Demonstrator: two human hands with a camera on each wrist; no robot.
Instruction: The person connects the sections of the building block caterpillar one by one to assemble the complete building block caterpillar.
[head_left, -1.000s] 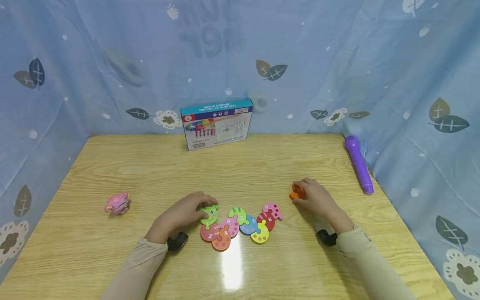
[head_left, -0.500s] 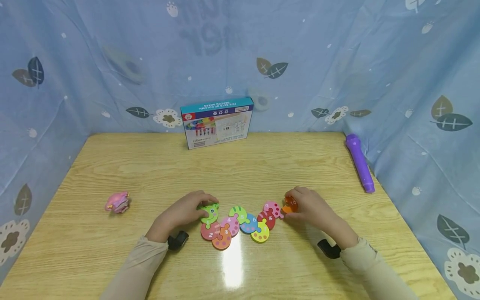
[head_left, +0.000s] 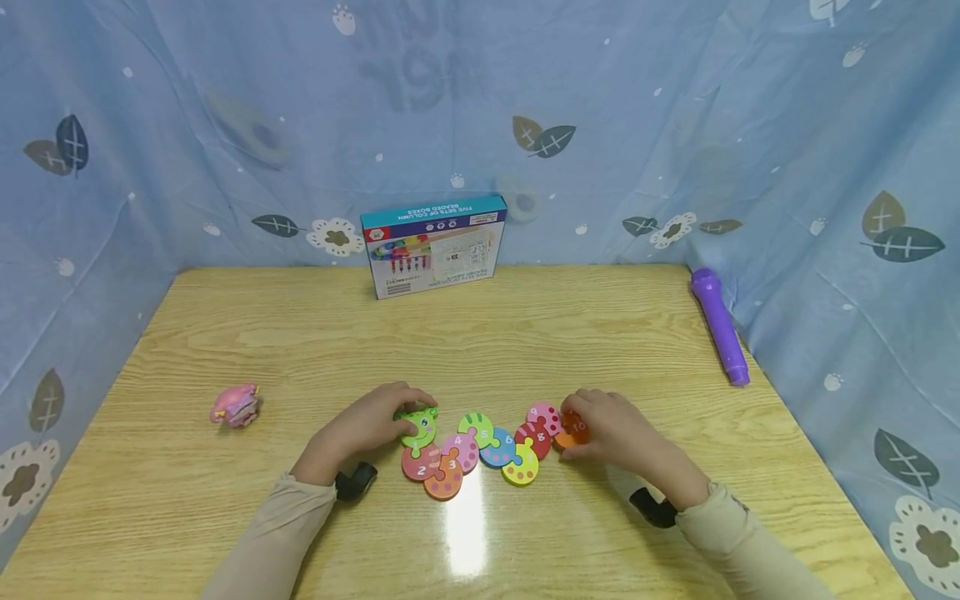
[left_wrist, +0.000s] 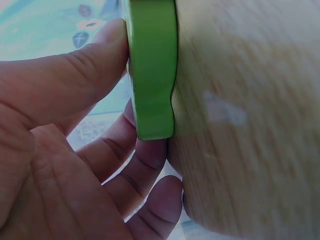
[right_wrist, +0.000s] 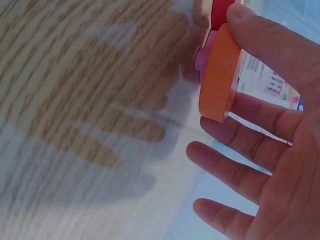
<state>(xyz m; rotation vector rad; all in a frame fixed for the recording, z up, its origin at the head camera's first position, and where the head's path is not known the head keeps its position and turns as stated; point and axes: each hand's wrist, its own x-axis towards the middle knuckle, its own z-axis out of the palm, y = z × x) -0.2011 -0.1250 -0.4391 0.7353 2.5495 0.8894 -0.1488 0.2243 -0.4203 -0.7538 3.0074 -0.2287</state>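
Observation:
A row of numbered wooden caterpillar puzzle pieces lies joined in a zigzag on the table. My left hand holds its green head piece, marked 1; in the left wrist view the thumb rests on the face of this piece and the fingers reach round its edge. At the row's right end, my right hand pinches an orange piece marked 10 between thumb and fingers. That orange piece overlaps the knob of the pink piece marked 9, and in the right wrist view it is raised above the tabletop, tilted.
At the back of the wooden table stands a cardboard box with printed sides. A purple toy microphone lies by the right edge. To the left sits a small pink toy. A blue patterned curtain closes off the back and sides.
My right hand has moved left and towards me with the orange piece, from apart on the right to the end of the row. My left hand has stayed on the green piece.

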